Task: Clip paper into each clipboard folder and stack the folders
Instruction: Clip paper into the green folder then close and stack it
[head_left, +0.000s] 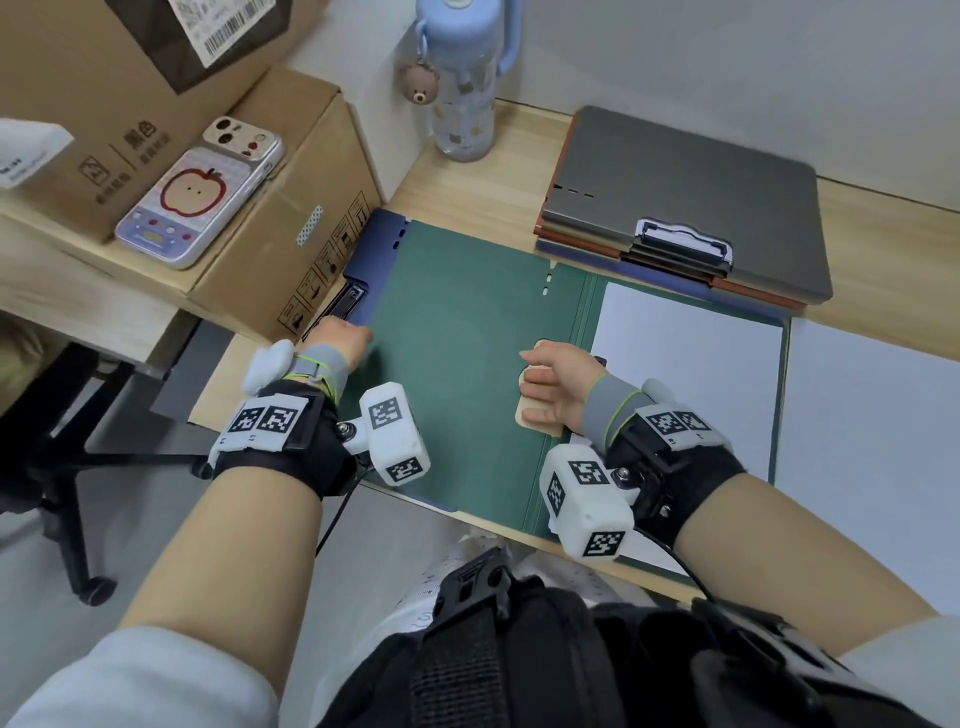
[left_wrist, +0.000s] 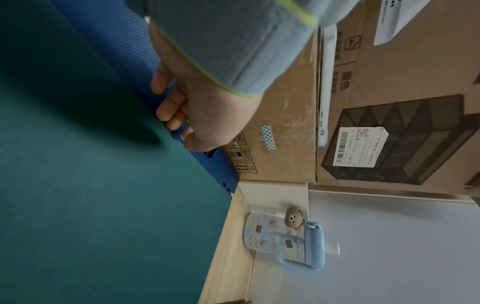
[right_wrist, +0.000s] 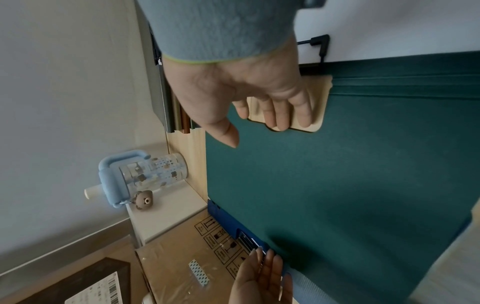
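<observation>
A green folder (head_left: 467, 338) lies open on the desk, its left cover spread over a blue folder (head_left: 374, 244). White paper (head_left: 685, 374) lies on its right half. My left hand (head_left: 350, 336) grips the blue folder's left edge (left_wrist: 221, 168) beside its black clip (head_left: 345, 301), with the fingers (left_wrist: 166, 111) curled over the edge. My right hand (head_left: 545, 387) rests near the green folder's spine, its straight fingers (right_wrist: 283, 115) lying in a beige cutout (right_wrist: 317, 115) of the cover and the thumb held out.
A stack of closed folders (head_left: 685, 197) with a metal clip (head_left: 683, 241) sits at the back right. Loose white sheets (head_left: 872, 441) lie at the right. A blue bottle (head_left: 462, 78) stands at the back. Cardboard boxes (head_left: 291, 208) and a phone (head_left: 202, 192) hem in the left side.
</observation>
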